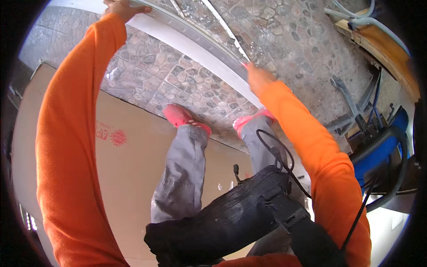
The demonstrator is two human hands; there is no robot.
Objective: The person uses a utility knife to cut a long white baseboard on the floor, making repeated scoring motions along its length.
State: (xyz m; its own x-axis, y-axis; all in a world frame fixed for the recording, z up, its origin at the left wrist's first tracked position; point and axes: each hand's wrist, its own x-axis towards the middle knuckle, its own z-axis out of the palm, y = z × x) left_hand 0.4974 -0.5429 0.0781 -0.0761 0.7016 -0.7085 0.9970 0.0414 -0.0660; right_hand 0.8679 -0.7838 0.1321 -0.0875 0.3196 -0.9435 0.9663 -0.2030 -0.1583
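Note:
A long grey metal straightedge lies along a white board strip across the stone-patterned floor. At its upper left end my left hand presses down flat, thumb stretched out along the metal; some fingertips are cut off by the frame's edge. My right hand is closed at the straightedge's other end, around a small tool with a red end. Most of that tool is hidden in the fingers, so its kind is unclear. A thin white offcut strip lies just beyond the straightedge, near my right hand.
My feet in red shoes stand just this side of the board. A large brown cardboard sheet covers the near left floor. A black bag hangs at my waist with a loose cord. Metal stand legs and wood lie right.

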